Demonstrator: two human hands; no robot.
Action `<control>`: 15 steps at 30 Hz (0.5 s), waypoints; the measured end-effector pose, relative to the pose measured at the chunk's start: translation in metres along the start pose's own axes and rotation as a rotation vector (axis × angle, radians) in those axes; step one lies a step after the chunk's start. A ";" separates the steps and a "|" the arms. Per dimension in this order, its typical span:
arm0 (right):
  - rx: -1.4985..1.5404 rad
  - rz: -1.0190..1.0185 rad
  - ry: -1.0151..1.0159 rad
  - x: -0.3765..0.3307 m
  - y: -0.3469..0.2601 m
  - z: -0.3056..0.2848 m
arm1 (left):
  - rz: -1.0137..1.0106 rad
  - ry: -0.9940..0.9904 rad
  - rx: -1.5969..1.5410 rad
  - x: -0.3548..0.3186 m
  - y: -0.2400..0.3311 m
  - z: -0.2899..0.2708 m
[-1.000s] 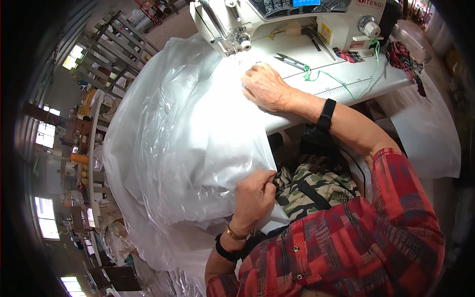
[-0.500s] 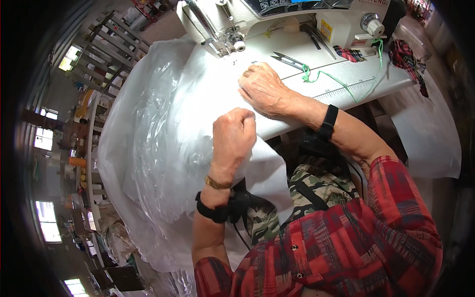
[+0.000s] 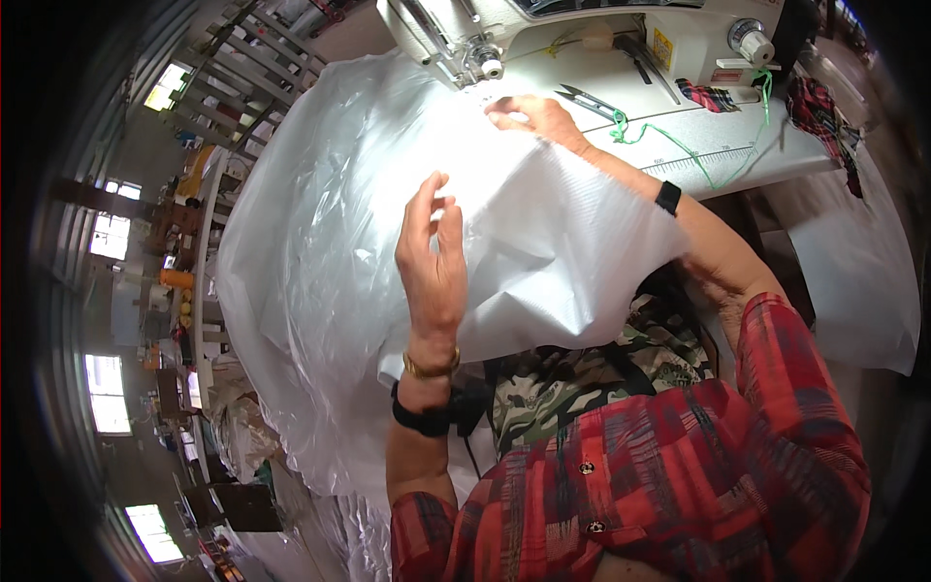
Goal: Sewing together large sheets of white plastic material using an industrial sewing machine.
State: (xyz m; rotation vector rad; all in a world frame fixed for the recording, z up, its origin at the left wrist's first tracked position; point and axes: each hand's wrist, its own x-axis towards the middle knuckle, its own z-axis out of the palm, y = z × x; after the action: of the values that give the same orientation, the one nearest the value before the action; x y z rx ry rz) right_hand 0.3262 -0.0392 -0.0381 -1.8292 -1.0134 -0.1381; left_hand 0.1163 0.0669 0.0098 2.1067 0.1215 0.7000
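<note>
A large white translucent plastic sheet spreads over the sewing machine's bed and hangs toward my lap, its near part billowed up. My left hand is over the sheet, thumb and fingers apart, gripping nothing visible. Near the needle area, my right hand has its fingers loosely bent with a gap between them, at the sheet's far edge. Part of the sheet covers my right forearm's near side. The sewing machine's needle head stands just beyond my right fingers. Bright glare hides the sheet's detail there.
Thread snips lie on the machine bed beside a green thread. Plaid cloth scraps hang at the right. Clear plastic bulges on the left. A slatted rack stands at the far left.
My left hand has gone from a closed fist to parted fingers. My right hand has loosened. The sheet's near part has swung up and right, over my lap and right forearm.
</note>
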 end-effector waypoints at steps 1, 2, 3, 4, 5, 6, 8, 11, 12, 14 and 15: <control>0.371 0.110 0.054 -0.004 -0.006 -0.008 | 0.101 0.058 0.095 -0.015 0.005 -0.007; 0.572 0.136 -0.049 -0.006 -0.014 -0.018 | 0.094 0.059 0.108 -0.031 0.008 -0.013; 0.585 0.042 -0.060 -0.011 -0.025 -0.030 | 0.136 0.067 0.231 -0.046 0.010 -0.017; 0.750 0.043 -0.126 -0.023 -0.037 -0.044 | 0.177 0.072 0.337 -0.058 0.008 -0.020; 0.893 0.110 -0.175 -0.037 -0.049 -0.060 | 0.162 0.077 0.354 -0.068 0.004 -0.022; 0.789 0.003 -0.201 -0.056 -0.062 -0.081 | 0.180 0.125 0.536 -0.077 -0.001 -0.025; 0.747 -0.020 -0.229 -0.098 -0.091 -0.110 | 0.183 0.212 0.719 -0.088 -0.013 -0.029; 0.559 0.170 -0.256 -0.154 -0.112 -0.119 | 0.187 0.232 0.845 -0.089 -0.032 -0.037; 0.535 0.277 -0.252 -0.169 -0.109 -0.113 | 0.196 0.238 0.849 -0.087 -0.036 -0.039; 0.585 0.406 -0.279 -0.197 -0.098 -0.094 | 0.229 0.229 0.857 -0.077 -0.040 -0.043; 0.657 0.498 -0.300 -0.208 -0.090 -0.086 | 0.237 0.231 0.855 -0.072 -0.039 -0.045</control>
State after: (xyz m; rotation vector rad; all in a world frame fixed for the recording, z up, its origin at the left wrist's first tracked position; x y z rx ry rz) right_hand 0.1587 -0.2144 -0.0367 -1.4456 -0.6548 0.7098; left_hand 0.0391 0.0991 -0.0317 2.8693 0.3514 1.1820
